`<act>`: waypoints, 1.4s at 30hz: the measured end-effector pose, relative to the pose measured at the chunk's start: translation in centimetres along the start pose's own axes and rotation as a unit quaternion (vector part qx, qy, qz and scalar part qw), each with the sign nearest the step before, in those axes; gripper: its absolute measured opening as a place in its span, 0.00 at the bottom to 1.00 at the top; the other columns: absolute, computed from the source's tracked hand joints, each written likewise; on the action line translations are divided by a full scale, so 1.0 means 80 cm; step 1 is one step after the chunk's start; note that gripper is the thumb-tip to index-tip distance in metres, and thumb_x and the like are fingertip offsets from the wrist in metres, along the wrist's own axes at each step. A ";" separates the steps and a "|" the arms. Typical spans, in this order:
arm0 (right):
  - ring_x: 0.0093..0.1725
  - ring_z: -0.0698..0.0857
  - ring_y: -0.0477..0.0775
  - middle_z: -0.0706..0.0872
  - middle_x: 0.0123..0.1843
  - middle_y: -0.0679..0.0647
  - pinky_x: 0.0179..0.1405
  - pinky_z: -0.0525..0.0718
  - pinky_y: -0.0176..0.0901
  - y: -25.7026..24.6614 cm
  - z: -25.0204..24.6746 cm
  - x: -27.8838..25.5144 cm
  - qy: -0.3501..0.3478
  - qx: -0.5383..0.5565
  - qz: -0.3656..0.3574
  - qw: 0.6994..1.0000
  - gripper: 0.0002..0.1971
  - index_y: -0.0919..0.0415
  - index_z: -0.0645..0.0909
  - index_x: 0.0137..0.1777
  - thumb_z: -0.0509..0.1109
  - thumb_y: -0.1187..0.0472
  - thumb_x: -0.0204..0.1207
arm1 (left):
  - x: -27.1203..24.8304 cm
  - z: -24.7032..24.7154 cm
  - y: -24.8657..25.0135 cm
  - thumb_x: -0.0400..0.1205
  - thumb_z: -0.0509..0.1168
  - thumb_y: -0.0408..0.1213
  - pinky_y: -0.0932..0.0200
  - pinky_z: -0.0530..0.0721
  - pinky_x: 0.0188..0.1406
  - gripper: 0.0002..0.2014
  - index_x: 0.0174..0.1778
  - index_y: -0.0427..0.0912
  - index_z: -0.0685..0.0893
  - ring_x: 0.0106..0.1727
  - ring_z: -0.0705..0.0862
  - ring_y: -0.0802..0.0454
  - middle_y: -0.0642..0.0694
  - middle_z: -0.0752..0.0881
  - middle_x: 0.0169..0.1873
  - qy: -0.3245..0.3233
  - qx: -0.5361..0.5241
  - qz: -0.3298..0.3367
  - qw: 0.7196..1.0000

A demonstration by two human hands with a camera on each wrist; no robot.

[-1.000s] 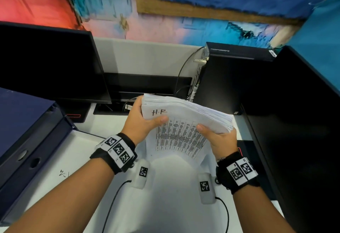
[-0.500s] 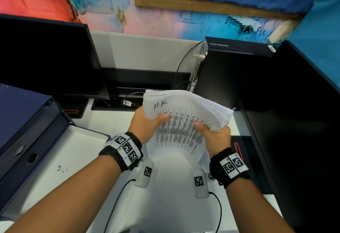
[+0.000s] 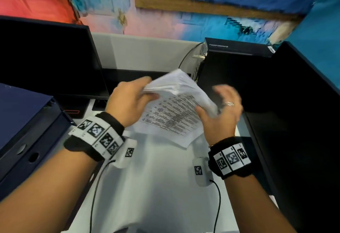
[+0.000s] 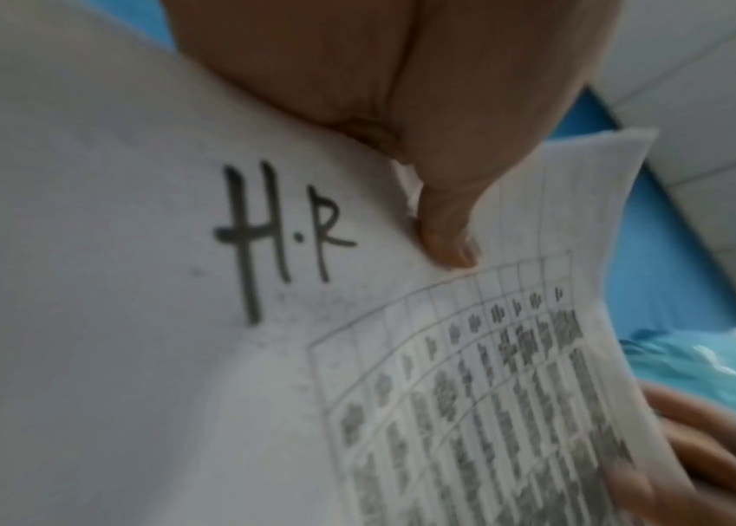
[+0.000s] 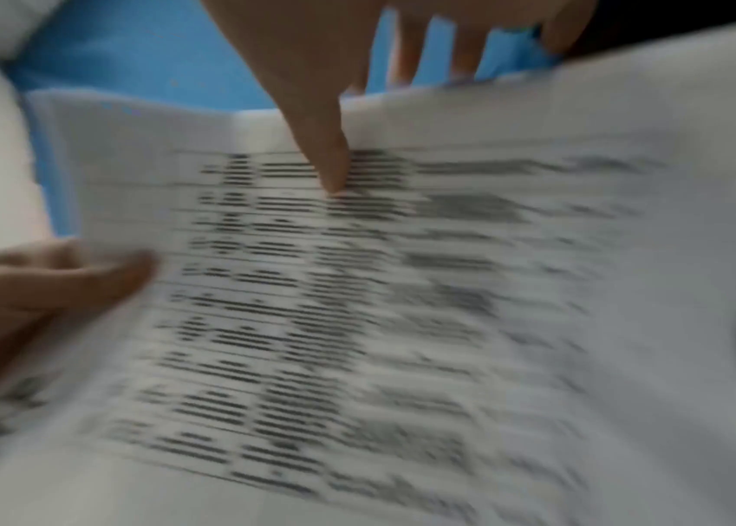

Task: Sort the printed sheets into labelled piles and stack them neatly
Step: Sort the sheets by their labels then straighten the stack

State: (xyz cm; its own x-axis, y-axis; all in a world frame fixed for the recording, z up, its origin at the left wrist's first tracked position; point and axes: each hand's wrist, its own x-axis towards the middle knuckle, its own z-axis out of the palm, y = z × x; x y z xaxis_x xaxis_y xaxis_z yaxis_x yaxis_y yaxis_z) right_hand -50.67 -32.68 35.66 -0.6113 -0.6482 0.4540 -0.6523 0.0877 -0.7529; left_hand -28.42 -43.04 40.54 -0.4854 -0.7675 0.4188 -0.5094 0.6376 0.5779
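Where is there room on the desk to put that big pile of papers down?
The white desk shows a bare patch right under the stack of sheets, between the two forearms, with thin cables at its sides. It is crowded left by the blue binders, behind by the monitor, and right by the black computer tower.

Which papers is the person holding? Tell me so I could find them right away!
Find the white desk between the black monitor and the black computer tower. Above it, the left hand and right hand hold a thick paper stack. Its top sheet has a printed table and handwritten "H.R".
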 end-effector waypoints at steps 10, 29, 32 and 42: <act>0.21 0.70 0.34 0.72 0.26 0.42 0.29 0.77 0.31 0.093 -0.025 -0.020 -0.037 0.188 0.279 0.941 0.22 0.53 0.69 0.31 0.85 0.56 0.64 | -0.062 0.050 -0.062 0.79 0.73 0.30 0.67 0.87 0.52 0.12 0.58 0.40 0.87 0.49 0.90 0.66 0.61 0.92 0.46 0.138 -0.297 -0.233 0.915; 0.79 0.70 0.61 0.69 0.81 0.63 0.78 0.65 0.45 0.214 0.012 -0.125 -0.339 -0.144 0.358 0.858 0.29 0.69 0.59 0.83 0.62 0.58 0.85 | -0.159 0.178 -0.144 0.87 0.61 0.41 0.51 0.76 0.61 0.22 0.75 0.35 0.69 0.66 0.81 0.36 0.36 0.82 0.66 -0.191 -0.038 -0.464 0.864; 0.80 0.68 0.62 0.67 0.81 0.66 0.78 0.63 0.45 0.211 0.020 -0.118 -0.320 -0.157 0.374 0.856 0.28 0.70 0.57 0.83 0.57 0.60 0.87 | -0.162 0.191 -0.141 0.86 0.61 0.47 0.44 0.75 0.69 0.31 0.80 0.32 0.62 0.71 0.76 0.32 0.31 0.75 0.72 -0.190 -0.002 -0.472 0.861; 0.72 0.77 0.64 0.77 0.74 0.64 0.69 0.75 0.47 0.205 0.026 -0.116 -0.238 -0.050 0.401 0.884 0.25 0.67 0.71 0.76 0.69 0.61 0.81 | -0.158 0.179 -0.132 0.87 0.61 0.35 0.54 0.81 0.53 0.13 0.66 0.36 0.75 0.56 0.84 0.40 0.38 0.85 0.57 -0.109 -0.120 -0.493 0.854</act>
State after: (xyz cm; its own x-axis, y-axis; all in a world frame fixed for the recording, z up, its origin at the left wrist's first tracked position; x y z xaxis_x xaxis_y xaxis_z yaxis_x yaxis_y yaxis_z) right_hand -54.78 -26.85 18.09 -0.6526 -0.5904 -0.4748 -0.1462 0.7130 -0.6857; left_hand -27.06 -39.11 19.13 -0.0382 -0.8758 -0.4812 -0.5993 -0.3652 0.7124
